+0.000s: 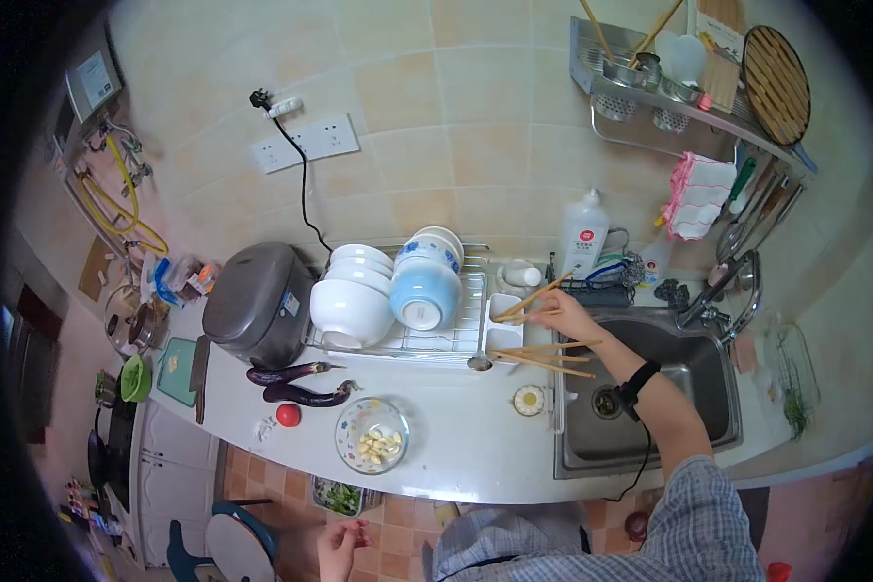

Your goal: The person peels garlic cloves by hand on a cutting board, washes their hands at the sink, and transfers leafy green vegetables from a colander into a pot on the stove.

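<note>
My right hand [565, 318] is closed on chopsticks [533, 299] at the white utensil holder [505, 338] on the right end of the dish rack. More chopsticks [550, 358] lean out of the holder's front compartment. My left hand [342, 546] hangs below the counter's front edge, its fingers curled; whether anything is in it cannot be made out. White bowls [351, 308] and a blue bowl [424, 294] stand in the rack. Left of centre, a glass bowl [371, 436] holds peeled garlic cloves.
The sink [689, 388] lies beneath my right forearm. Two eggplants [306, 392], a tomato [288, 415], a rice cooker [259, 306] and a cleaver beside a green cutting board [177, 371] are at the left. A metal shelf [698, 112] hangs at the upper right.
</note>
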Demonstrator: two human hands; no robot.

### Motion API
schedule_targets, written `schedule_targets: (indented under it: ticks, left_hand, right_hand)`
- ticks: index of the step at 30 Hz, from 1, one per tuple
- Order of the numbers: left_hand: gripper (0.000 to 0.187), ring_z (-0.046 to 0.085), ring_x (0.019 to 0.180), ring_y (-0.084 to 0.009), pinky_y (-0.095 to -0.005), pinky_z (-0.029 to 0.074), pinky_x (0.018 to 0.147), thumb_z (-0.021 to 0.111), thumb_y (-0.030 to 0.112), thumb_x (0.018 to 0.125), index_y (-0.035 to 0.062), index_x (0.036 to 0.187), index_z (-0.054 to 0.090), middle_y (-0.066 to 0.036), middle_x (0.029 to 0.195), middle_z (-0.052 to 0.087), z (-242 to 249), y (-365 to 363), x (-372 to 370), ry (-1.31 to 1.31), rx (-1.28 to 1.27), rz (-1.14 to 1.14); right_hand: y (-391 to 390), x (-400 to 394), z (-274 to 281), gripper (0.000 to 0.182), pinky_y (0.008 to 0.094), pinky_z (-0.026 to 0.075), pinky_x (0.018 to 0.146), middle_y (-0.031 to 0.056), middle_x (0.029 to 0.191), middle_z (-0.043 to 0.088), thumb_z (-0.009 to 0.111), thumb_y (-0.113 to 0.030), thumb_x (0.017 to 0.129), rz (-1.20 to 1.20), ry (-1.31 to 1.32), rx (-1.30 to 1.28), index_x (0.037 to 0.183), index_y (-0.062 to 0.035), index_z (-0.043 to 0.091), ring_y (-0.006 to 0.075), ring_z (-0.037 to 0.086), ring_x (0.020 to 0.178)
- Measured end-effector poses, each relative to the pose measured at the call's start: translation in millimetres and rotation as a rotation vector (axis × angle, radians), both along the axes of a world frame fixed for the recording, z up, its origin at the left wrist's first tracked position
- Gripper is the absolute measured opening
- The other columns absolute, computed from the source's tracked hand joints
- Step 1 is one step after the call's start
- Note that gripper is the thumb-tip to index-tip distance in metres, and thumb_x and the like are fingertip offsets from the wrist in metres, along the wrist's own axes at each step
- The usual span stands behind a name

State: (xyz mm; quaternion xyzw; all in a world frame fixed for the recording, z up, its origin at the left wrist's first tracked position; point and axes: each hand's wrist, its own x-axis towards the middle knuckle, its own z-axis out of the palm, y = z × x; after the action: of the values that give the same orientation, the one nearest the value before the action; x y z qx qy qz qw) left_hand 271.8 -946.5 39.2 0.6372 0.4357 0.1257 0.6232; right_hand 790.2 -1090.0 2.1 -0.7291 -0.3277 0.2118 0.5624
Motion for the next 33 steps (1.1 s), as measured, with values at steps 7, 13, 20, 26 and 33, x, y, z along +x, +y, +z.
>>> schedule_targets:
  ticks: [7, 13, 20, 26, 33]
  left_hand:
    - [0.021, 0.055, 0.06, -0.0154, -0.0281, 0.049, 0.06, 0.042, 0.012, 0.086, -0.0055, 0.085, 0.054, -0.009, 0.069, 0.056, 4.1, -9.8, 4.9, -0.039, -0.016, 0.039]
    - [0.021, 0.056, 0.065, -0.0125, -0.0259, 0.048, 0.061, 0.046, 0.016, 0.086, -0.0036, 0.087, 0.055, -0.008, 0.079, 0.057, 22.8, -17.3, 20.5, -0.038, -0.056, 0.067]
    - [0.022, 0.052, 0.063, -0.0082, -0.0219, 0.044, 0.058, 0.046, 0.019, 0.086, -0.0003, 0.093, 0.056, -0.003, 0.072, 0.056, 4.2, -1.0, 4.0, -0.036, 0.061, -0.079]
    - [0.019, 0.052, 0.062, -0.0077, -0.0215, 0.044, 0.057, 0.046, 0.012, 0.084, 0.0019, 0.096, 0.056, -0.003, 0.068, 0.055, 4.9, 22.8, 6.1, -0.152, 0.047, -0.036]
    - [0.039, 0.054, 0.056, -0.0178, -0.0289, 0.042, 0.051, 0.05, 0.042, 0.079, 0.0126, 0.105, 0.055, -0.007, 0.061, 0.055, 44.7, 40.9, -29.7, 0.129, 0.853, -0.077]
  right_hand:
    - [2.5, 7.7, -13.9, 0.025, 0.0238, 0.042, 0.051, 0.0033, 0.076, 0.061, 0.062, -0.025, 0.075, 0.15, -0.034, -0.146, 0.09, -0.0045, 0.061, 0.0095, 0.053, 0.06]
    - [-4.8, -7.9, 52.8, 0.021, 0.0274, 0.046, 0.063, 0.0085, 0.079, 0.062, 0.054, -0.02, 0.08, 0.124, -0.427, -0.268, 0.092, -0.0038, 0.061, 0.0155, 0.057, 0.068]
    - [-92.7, 21.9, 101.2, 0.023, 0.0221, 0.044, 0.067, 0.0043, 0.093, 0.058, 0.051, -0.018, 0.083, -0.165, -0.357, 0.006, 0.101, -0.0046, 0.057, 0.0106, 0.053, 0.076]
    - [-112.4, -103.3, 170.9, 0.017, 0.0222, 0.045, 0.066, 0.0048, 0.086, 0.059, 0.051, -0.011, 0.079, -0.258, -0.778, 0.294, 0.092, -0.0024, 0.059, 0.011, 0.055, 0.075]
    - [3.1, -294.6, 129.8, 0.011, 0.0227, 0.045, 0.066, 0.0077, 0.077, 0.062, 0.057, -0.002, 0.069, 0.481, -0.642, 0.06, 0.078, -0.001, 0.063, 0.0144, 0.06, 0.076]
